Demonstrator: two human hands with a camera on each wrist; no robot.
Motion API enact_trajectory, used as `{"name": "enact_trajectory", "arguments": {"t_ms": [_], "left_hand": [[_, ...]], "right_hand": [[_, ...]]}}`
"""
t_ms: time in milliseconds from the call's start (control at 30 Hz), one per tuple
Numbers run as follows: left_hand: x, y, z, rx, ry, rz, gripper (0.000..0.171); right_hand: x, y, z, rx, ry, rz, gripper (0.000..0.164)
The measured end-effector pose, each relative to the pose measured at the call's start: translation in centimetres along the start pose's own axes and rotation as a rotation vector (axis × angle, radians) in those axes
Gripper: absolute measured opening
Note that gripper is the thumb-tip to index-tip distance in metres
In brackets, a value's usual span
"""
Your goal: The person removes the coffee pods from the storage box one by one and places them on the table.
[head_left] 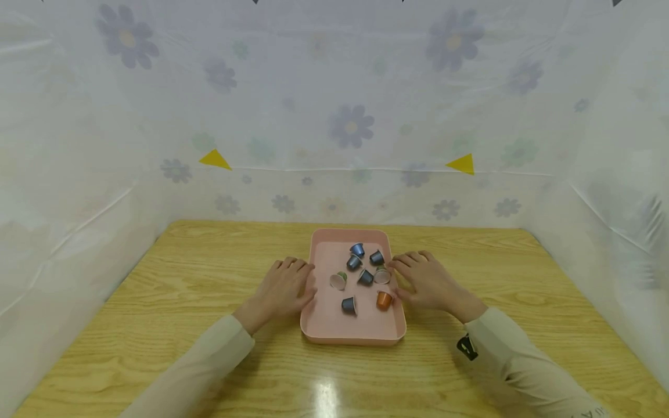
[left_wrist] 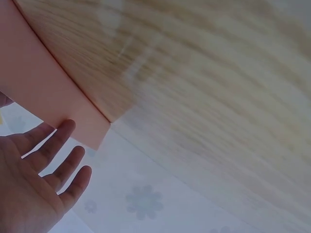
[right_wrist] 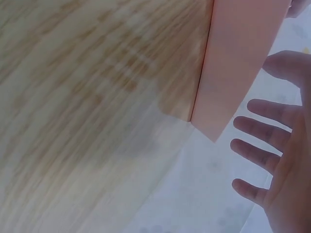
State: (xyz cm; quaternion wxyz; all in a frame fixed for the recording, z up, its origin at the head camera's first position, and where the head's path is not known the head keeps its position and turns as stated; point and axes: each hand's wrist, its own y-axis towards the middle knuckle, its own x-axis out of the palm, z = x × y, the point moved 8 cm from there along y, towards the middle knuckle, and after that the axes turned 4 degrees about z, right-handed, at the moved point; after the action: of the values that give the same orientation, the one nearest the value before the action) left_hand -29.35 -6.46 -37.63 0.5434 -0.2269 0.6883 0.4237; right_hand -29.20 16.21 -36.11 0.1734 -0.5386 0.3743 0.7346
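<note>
Nearest the camera, a pale beige left sleeve [head_left: 195, 371] and a matching right sleeve [head_left: 522, 360] slant in from the near side of a shallow, rectangular pink tray [head_left: 324, 319], which stands on a light wood-grain counter [head_left: 157, 302]. A black object [head_left: 467, 346] shows at the right cuff.

The left hand [head_left: 284, 285] is at the tray's left wall, its fingers spread and gently bent, a fingertip against the wall, gripping nothing. The right hand [head_left: 425, 280] mirrors it at the right wall: fingers apart and relaxed, thumb at the rim, no grip.

Eight small capsules lie inside the tray: a bright blue capsule [head_left: 357, 249] toward its far end, four dark blue-grey capsules [head_left: 365, 277] scattered from the far part to the near half, two green capsules with pale lids [head_left: 338, 281], and an orange capsule [head_left: 384, 300] by its right wall.

Beyond the tray hangs white flowered sheeting [head_left: 292, 116] bearing two yellow triangles [head_left: 215, 159].
</note>
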Motion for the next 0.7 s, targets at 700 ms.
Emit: {"name": "enact_trajectory", "arguments": {"t_ms": [700], "left_hand": [[0.6, 0.9, -1.2, -0.044, -0.051, -0.001, 0.043]], "right_hand": [[-0.4, 0.7, -1.4, -0.16, 0.004, 0.018, 0.038]]}}
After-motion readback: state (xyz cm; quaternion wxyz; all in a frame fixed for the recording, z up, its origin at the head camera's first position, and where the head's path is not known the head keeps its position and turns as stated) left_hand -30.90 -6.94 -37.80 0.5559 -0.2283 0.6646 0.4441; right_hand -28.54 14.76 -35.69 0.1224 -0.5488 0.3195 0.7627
